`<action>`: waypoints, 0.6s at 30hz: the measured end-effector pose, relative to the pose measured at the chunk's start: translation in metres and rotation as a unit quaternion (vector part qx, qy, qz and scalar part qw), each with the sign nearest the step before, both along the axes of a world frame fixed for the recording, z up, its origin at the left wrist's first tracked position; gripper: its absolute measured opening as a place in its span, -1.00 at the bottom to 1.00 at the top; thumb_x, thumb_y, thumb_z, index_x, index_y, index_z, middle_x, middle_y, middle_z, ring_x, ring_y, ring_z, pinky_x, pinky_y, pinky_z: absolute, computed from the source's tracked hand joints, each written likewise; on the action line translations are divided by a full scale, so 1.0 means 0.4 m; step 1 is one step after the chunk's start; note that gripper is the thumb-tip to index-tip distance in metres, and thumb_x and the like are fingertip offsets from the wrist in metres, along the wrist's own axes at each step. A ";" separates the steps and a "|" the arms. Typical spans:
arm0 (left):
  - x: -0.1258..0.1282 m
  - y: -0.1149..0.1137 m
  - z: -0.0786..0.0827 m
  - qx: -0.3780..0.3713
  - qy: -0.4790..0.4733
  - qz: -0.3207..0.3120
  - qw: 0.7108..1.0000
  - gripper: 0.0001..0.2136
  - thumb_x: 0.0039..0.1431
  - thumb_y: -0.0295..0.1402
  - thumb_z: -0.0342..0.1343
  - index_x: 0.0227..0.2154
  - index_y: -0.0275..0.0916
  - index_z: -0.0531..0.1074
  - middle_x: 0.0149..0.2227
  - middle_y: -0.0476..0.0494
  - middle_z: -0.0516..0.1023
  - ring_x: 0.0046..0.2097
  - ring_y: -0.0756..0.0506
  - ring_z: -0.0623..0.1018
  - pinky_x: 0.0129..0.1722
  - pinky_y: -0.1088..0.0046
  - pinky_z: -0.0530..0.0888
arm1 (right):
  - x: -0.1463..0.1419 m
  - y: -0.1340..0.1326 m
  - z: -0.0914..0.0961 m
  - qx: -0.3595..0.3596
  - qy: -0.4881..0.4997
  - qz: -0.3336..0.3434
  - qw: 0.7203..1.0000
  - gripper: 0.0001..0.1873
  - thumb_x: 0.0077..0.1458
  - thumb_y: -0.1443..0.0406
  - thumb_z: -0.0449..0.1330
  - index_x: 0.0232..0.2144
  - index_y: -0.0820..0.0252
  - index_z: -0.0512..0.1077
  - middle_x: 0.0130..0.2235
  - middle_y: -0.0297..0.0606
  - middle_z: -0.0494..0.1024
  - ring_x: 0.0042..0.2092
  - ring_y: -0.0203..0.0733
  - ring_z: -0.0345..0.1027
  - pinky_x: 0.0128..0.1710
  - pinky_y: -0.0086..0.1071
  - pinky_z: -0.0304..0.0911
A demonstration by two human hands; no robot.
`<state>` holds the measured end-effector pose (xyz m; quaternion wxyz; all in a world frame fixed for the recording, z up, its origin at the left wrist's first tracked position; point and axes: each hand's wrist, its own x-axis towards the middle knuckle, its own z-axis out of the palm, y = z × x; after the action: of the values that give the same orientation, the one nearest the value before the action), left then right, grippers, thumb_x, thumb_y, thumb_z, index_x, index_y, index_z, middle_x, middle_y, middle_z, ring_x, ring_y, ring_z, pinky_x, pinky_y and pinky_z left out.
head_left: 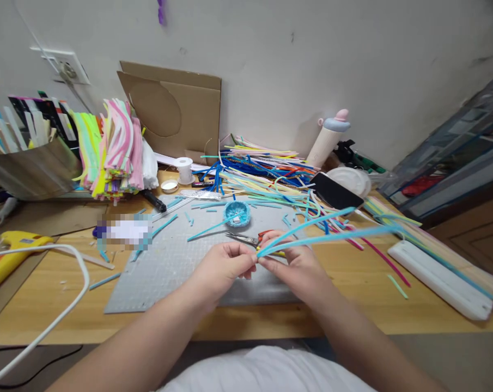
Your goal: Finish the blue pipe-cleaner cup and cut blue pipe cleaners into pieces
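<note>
Left hand [230, 267]: thumb and fingertips pinched narrow at the near end of the light-blue strands [332, 238]. Right hand [297, 264]: likewise narrow, thumb and fingers closed on the same strands, just beside the left fingertips. Strands: held above the grey cutting mat [156, 283], meeting at the fingertips and spreading rightward as two lengths. Cannot tell whether one folded piece or two.

Just beyond the hands: scissors [246, 238] on the mat, blades toward the left, red handle partly hidden behind the right hand. Farther back on the mat: small fuzzy blue cup [247, 213], with a small white piece inside. To its left: loose blue stem [205, 231], slanting up to the cup and overlapping its rim in this view. Short blue offcuts scattered about.

Behind the mat: heap of multicoloured stems [262, 163], mostly blue, yellow and pink. To the right of the heap: dark phone [332, 190]. On the wooden table [352, 307], far left: yellow glue gun [19, 250]; at right: white power strip [440, 279].
</note>
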<state>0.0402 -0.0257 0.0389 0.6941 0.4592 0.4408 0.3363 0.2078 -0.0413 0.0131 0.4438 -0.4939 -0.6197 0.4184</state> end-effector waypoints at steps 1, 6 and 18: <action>-0.006 0.004 -0.001 -0.001 -0.002 0.002 1.000 -0.85 -0.15 -0.33 0.19 -0.64 -0.29 0.39 -0.63 0.03 0.38 -0.56 0.06 0.30 -0.46 0.51 0.22 | 0.010 0.008 -0.008 -0.013 -0.043 0.011 0.999 -0.86 0.00 0.20 0.23 -0.36 0.10 0.51 -0.24 -0.26 0.49 -0.12 -0.09 0.31 -0.08 -0.21 0.20; -0.042 0.018 0.012 -0.025 -0.042 0.004 0.999 -0.85 -0.11 -0.34 0.18 -0.64 -0.30 0.38 -0.60 0.00 0.37 -0.54 0.06 0.27 -0.49 0.51 0.17 | 0.055 0.049 -0.057 0.021 -0.281 -0.024 0.959 -0.75 -0.01 0.26 0.19 -0.22 0.16 0.48 -0.18 -0.17 0.47 -0.12 -0.07 0.32 -0.08 -0.18 0.21; -0.073 0.023 0.049 0.004 -0.044 0.046 0.998 -0.84 -0.09 -0.33 0.17 -0.66 -0.28 0.39 -0.61 0.01 0.40 -0.55 0.07 0.28 -0.46 0.50 0.20 | 0.086 0.029 -0.029 -0.024 -0.373 -0.025 0.927 -0.59 -0.19 0.43 0.19 -0.19 0.16 0.44 -0.20 -0.14 0.46 -0.22 -0.10 0.34 -0.21 -0.33 0.21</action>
<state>0.0109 -0.0165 0.0586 0.6945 0.4261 0.4294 0.3895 0.2422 -0.0296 0.0016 0.1790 -0.6398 -0.7181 0.2073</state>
